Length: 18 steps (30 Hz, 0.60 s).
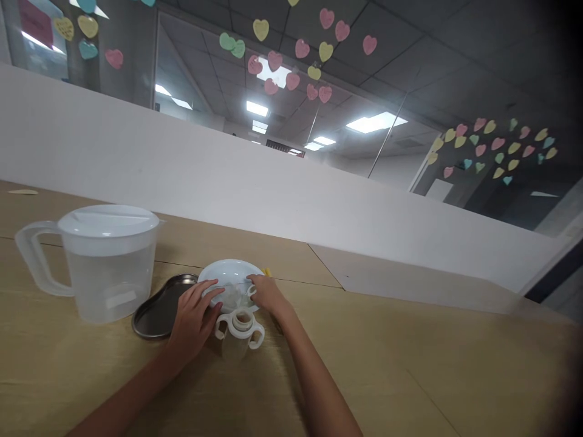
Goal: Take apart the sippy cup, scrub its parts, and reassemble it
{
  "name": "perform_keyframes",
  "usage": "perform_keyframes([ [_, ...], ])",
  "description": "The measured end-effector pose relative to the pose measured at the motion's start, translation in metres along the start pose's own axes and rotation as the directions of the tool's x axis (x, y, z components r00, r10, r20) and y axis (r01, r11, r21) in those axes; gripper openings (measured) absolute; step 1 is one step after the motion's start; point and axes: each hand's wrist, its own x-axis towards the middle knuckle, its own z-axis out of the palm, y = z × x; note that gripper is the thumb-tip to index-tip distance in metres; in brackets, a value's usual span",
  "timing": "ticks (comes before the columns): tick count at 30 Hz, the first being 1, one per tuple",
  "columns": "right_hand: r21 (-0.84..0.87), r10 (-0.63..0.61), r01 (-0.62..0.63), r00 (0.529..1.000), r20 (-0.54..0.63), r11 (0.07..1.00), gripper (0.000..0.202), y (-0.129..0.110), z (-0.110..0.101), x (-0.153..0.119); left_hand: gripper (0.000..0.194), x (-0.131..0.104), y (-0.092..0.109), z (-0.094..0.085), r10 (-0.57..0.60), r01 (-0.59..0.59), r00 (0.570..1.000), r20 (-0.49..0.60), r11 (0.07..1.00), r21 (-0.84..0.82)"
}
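Evidently, from the head view, taking the shallow round white basin (230, 269) as the clock's centre, the left hand (195, 312) enters at eight o'clock, open, fingers spread toward a clear, apparently plastic item (232, 296) inside the basin. The right hand (267, 292), at three, has its fingers bent at a small white ring (251, 291) beside that item; whether it grips cannot be told. Item and ring are judged light and fairly stiff, slippery if wet; the ring offers the surest hold. At six o'clock an uncapped clear cup with white collar and two curved handles (237, 338) stands upright, likewise judged light, best taken by both handles. Count: one basin; one cup; one dark kidney-shaped metal tray (157, 314) at eight; one lidded translucent plastic pitcher (112, 273) at nine; one small yellow object (266, 272) at two.
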Motion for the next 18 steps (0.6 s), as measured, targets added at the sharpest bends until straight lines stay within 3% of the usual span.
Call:
perform_keyframes([
  [5, 0.102, -0.036, 0.036, 0.999, -0.007, 0.994, 0.058, 0.003, 0.006, 0.003, 0.025, -0.001, -0.001, 0.001, -0.036, 0.035, 0.999, 0.027, 0.999, 0.016],
  [9, 0.22, -0.054, 0.07, 0.995, -0.079, 0.973, 0.055, 0.007, -0.007, -0.001, 0.024, 0.001, -0.002, -0.001, -0.02, 0.02, 1.0, 0.005, 0.998, 0.058],
  [13, 0.356, -0.013, 0.102, 0.97, -0.244, 0.929, 0.042, 0.016, -0.031, -0.012, 0.02, 0.016, -0.01, -0.029, 0.079, -0.037, 0.978, -0.193, 0.977, 0.208],
  [16, 0.453, 0.061, 0.099, 0.943, -0.326, 0.886, 0.031, 0.032, -0.035, -0.025, 0.025, 0.03, -0.027, -0.068, -0.033, 0.154, 0.885, -0.464, 0.962, 0.226],
  [17, 0.495, 0.097, 0.09, 0.935, -0.34, 0.864, 0.028, 0.039, -0.031, -0.029, 0.031, 0.032, -0.036, -0.081, -0.119, 0.255, 0.824, -0.554, 0.951, 0.174],
  [18, 0.536, 0.144, 0.069, 0.927, -0.346, 0.842, 0.026, 0.046, -0.025, -0.034, 0.039, 0.031, -0.047, -0.092, -0.213, 0.354, 0.729, -0.65, 0.93, 0.093],
])
